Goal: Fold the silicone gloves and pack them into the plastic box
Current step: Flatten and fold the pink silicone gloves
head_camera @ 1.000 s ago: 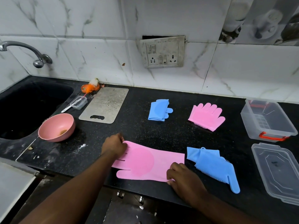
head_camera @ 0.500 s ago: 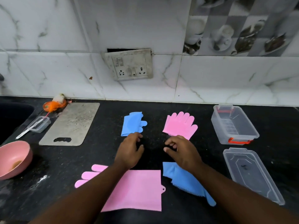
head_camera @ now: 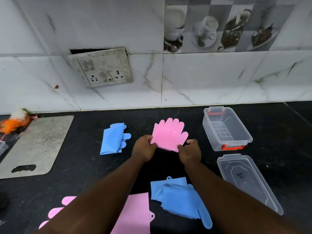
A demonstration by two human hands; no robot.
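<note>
head view: plastic box [head_camera: 227,128] holds nothing.

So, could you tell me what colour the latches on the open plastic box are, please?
Red-orange latches on the clear plastic box, seen in the head view.

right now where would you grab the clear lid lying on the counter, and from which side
Take the clear lid by its long rim, probably from the open counter side on the right. It lies flat on the black counter, just in front of the plastic box, so only the raised rim offers an edge. The left long edge sits close to the right forearm and the blue glove.
</note>
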